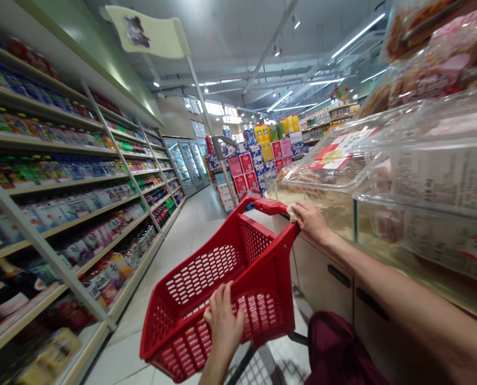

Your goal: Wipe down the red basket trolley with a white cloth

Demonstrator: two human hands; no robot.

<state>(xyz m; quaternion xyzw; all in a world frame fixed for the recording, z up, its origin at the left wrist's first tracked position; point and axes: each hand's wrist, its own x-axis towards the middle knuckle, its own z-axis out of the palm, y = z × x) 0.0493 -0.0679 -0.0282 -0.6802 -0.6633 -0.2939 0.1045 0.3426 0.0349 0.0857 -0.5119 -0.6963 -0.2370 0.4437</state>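
A red plastic shopping cart (218, 267) with perforated basket walls stands right in front of me, turned at an angle. My left hand (224, 321) is closed over the near rim of its basket, the fingertips on the rim. At the cart's handle (268, 206), my right hand (310, 222) is closed on a crumpled white wipe (292, 212), pressed against the right end of the bar. Whether the wipe is paper or cloth, I cannot tell.
Shelves (58, 182) of bottles and packets line the left. A display counter (327, 267) with clear food boxes (343, 155) runs close along the right. Ahead stand stacked cartons (246, 174), a signpost (200, 88) and glass-door fridges (186, 160). The tiled aisle (190, 230) lies between.
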